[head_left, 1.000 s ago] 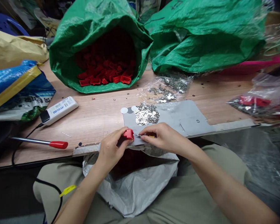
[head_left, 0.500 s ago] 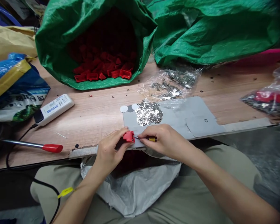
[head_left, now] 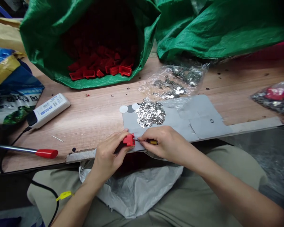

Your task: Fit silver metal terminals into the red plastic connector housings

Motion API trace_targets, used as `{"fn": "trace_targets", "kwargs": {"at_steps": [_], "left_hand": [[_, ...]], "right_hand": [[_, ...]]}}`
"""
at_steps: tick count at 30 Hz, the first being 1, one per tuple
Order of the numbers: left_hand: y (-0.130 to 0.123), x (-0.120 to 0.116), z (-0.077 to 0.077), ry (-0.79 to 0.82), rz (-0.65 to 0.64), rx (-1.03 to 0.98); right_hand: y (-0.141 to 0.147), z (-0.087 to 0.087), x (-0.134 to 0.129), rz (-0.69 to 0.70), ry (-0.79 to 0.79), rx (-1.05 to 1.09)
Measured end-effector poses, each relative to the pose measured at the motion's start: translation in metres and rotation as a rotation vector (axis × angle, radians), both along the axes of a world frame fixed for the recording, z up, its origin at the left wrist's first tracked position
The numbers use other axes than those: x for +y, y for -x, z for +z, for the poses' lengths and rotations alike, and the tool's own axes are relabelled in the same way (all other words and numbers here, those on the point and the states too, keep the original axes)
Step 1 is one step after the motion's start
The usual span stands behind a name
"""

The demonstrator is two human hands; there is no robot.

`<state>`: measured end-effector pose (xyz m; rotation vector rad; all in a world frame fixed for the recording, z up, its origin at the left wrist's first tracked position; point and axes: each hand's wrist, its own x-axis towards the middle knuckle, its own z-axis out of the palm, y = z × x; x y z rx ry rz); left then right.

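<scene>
My left hand (head_left: 107, 154) pinches a small red plastic housing (head_left: 129, 140) between thumb and fingers, at the table's front edge. Its open end faces right. In my right hand (head_left: 164, 140) is a thin screwdriver-like tool (head_left: 153, 142) with a yellow and dark handle. The metal tip of the tool meets the housing's right end; whether it reaches inside I cannot tell. Just beyond both hands, a pile of small shiny metal pieces (head_left: 150, 114) lies on a grey sheet (head_left: 180, 119).
Red housings (head_left: 125, 70) fill an open green sack (head_left: 47, 63) at the back. A clear bag (head_left: 177, 82) of metal parts lies behind the pile. To the left are a white power strip (head_left: 49, 110) and a red-handled rod (head_left: 46, 153). A pale sack (head_left: 142, 195) hangs over my lap.
The view has shifted slightly, so objects on the table appear a little displaced. Both hands keep their grip, with the tool still at the red housing's right end.
</scene>
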<state>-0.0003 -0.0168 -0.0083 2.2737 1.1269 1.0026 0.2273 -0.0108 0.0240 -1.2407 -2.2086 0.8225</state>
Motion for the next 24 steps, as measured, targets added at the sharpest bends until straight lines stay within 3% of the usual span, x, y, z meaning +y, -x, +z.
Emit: {"fn": "trace_targets", "kwargs": {"at_steps": [15,24], "left_hand": [[0.001,-0.001,0.001,0.042,0.026,-0.002],[0.001,-0.001,0.002,0.017,0.019,0.023]], "right_hand": [[0.001,-0.002,0.002,-0.026,0.006,-0.023],[0.015,0.014,-0.004,-0.033,-0.016,-0.327]]}}
